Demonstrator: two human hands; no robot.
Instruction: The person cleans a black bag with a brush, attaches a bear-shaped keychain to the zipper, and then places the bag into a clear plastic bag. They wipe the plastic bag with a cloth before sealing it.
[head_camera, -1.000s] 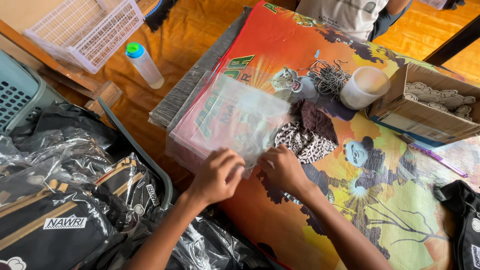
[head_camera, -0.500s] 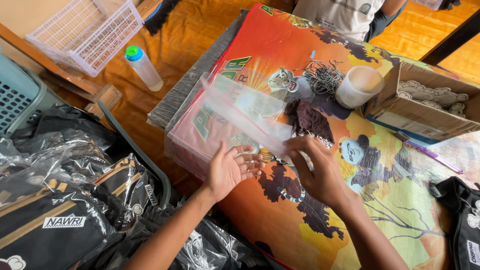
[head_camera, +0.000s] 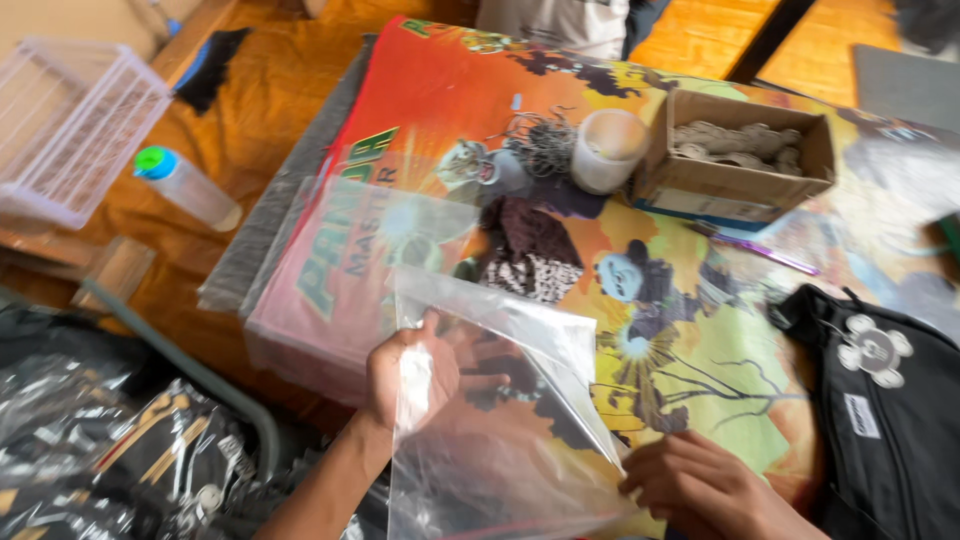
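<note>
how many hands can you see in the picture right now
2. The left hand is inside the clear plastic bag, low in the middle; the right hand pinches the bag's edge at the bottom right. Others may be out of view.

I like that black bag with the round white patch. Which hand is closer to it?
Right. The right hand sits low beside the black bag; the left hand, holding the clear plastic bag, is farther off.

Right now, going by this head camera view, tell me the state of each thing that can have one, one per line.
Clear plastic bag: lifted off the table, held by both hands.
Left hand: gripping the bag's upper edge.
Right hand: pinching the bag's lower right edge.
Stack of clear bags: lying flat.
Cardboard box: open, holding pale pieces.
Water bottle: capped, lying on its side.
White cup: upright.
</note>
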